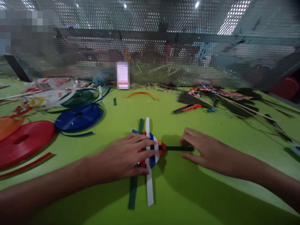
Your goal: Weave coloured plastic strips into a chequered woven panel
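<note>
A small woven piece of coloured strips (153, 161), blue, white, red and orange, lies on the green table and narrows to a red tip on the right. My left hand (131, 153) rests on it, fingers stretched out and spread, covering its left part. A white strip (150, 190) and a dark green strip (132, 193) stick out across it at top and bottom. From the tip a narrow dark green strip (174, 148) runs right. My right hand (199, 145) is at that strip's end, fingers bent and apart from the thumb, with the strip between them.
Rolls of flat strip lie at left: red (39, 134), blue (79, 118), green (81, 97) and orange (9, 125). Behind are a box cutter (187, 108), an orange strip (142, 93) and a lit phone screen (123, 75) against a perforated metal panel (150, 56). Woven pieces (234, 94) lie back right.
</note>
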`<state>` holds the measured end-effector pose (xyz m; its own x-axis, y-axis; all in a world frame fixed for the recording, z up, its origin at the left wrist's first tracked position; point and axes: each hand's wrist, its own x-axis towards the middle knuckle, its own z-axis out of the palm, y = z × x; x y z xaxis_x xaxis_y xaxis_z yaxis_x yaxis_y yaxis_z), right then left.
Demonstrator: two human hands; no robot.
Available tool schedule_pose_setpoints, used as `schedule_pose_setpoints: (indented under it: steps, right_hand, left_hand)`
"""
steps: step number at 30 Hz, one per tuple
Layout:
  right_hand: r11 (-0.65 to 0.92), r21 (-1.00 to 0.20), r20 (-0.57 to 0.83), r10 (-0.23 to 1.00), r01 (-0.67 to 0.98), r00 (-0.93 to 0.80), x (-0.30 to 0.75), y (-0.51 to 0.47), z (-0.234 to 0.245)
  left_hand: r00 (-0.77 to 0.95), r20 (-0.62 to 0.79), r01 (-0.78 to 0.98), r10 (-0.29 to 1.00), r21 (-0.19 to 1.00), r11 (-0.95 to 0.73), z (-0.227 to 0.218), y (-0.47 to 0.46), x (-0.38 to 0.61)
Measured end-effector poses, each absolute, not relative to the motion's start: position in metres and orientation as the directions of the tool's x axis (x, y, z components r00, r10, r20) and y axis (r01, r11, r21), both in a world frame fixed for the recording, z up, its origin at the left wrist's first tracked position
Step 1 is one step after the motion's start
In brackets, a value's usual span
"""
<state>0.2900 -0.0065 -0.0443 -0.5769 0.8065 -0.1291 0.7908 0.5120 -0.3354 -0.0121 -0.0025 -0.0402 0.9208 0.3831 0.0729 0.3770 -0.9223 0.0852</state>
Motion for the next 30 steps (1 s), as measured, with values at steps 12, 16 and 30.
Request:
schedule_pose_setpoints:
  steps: [12,16,30]
  right_hand:
    - [0.159,-0.872,-0.141,0.823,0.462,-0.55,0.306,0.007,-0.028]
    - [0.123,-0.909,-0.09,0.876,0.399,-0.473,0.296,0.012,-0.045]
    - [-0.106,-0.959,-0.227,0.842,0.263,-0.49,0.293,0.014,-0.047]
  left_hand:
    - [0.932,0.08,0.348,0.353,0.076,-0.935,-0.045,0.007,0.011]
    - [0.933,0.08,0.343,0.352,0.105,-0.933,-0.043,0.009,0.015]
    - [0.916,0.186,0.344,0.356,0.094,-0.934,-0.058,0.01,0.009]
